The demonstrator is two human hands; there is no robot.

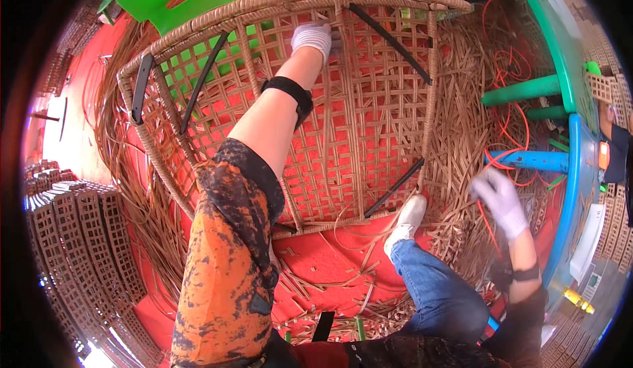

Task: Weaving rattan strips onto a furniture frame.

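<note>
Gripping the woven rattan frame (343,104) near its top rim, my left hand (313,37) is closed on a strand. Frame lies on the red floor (330,262). Light, stiff at the rim, weave flexes; grab the rim. Right hand (499,200) blurred, can't tell its state.

Both hands wear white knit gloves: left hand (312,37), right hand (499,198). Each forearm carries a black strap. The sleeves are orange, mottled with black. Blue jeans (438,289) and a white shoe (406,221) show below.
</note>
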